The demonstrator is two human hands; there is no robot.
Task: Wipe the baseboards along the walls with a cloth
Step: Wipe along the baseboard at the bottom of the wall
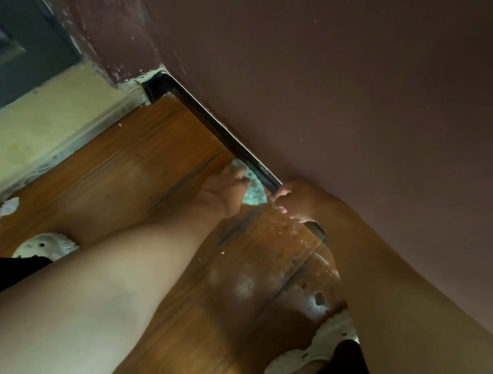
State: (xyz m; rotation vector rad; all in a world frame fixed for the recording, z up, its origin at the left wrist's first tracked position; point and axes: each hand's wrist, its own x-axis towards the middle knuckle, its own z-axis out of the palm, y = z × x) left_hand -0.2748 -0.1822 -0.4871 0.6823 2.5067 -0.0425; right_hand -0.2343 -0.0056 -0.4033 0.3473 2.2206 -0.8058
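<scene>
**Wood floor [161, 156] meets maroon wall [347, 74] at a dark baseboard [219, 133]**

Head view: the left hand [226, 190] grips a pale cloth [252, 189], bunched low on the floor and touching the baseboard. The right hand [298, 200] has its fingers curled against the baseboard just beside the cloth. I cannot tell whether it pinches anything. White slippers [49, 244] are on the feet.

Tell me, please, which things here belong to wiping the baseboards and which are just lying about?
For the job:
cloth
baseboard
left hand, on the cloth
right hand, at the baseboard

Just lying about:
white scraps on the floor
white slippers
door
</scene>
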